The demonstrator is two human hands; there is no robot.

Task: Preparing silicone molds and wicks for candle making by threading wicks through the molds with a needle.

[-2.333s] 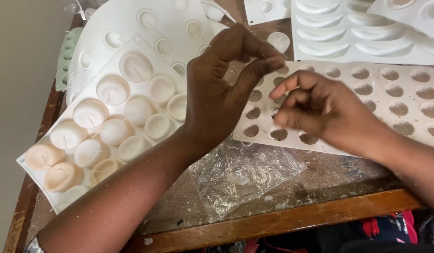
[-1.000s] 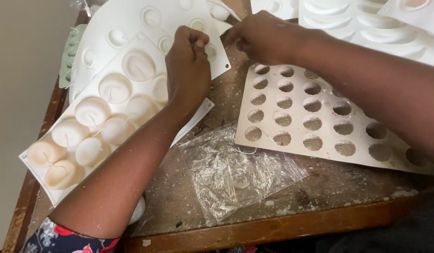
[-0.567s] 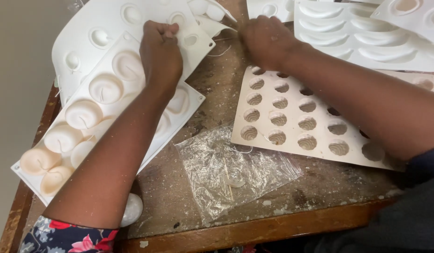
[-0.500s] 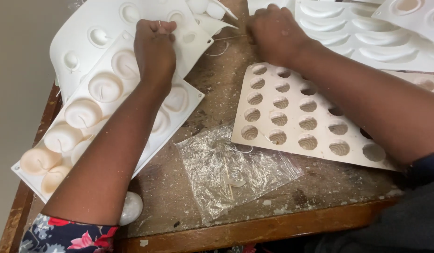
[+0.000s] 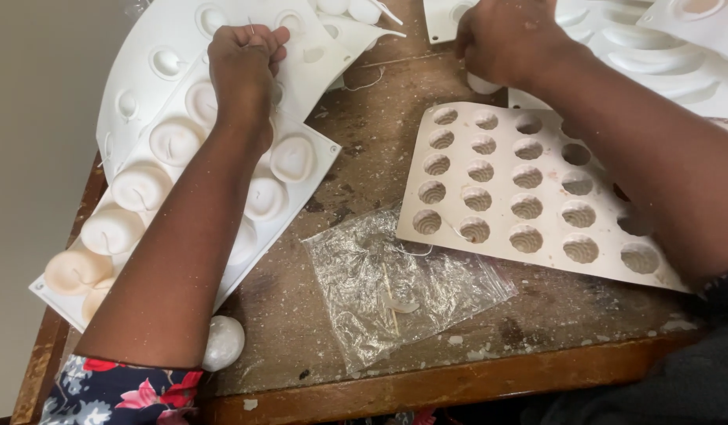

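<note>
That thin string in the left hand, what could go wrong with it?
The left hand pinches a thin wick over the stacked white moulds; a hard tug might snap it or shift the filled mould under the forearm. The small white ball lies near the table edge and could roll off.

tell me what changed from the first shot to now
Both hands moved away from each other and up the table. The left hand, earlier raised mid-table with fingers pinched, is now a fist pinching a thin wick over the upper white mould. The right hand left the round-hole mould and now rests near the table's far edge. The plastic bag, the moulds and the filled tray stayed put.
</note>
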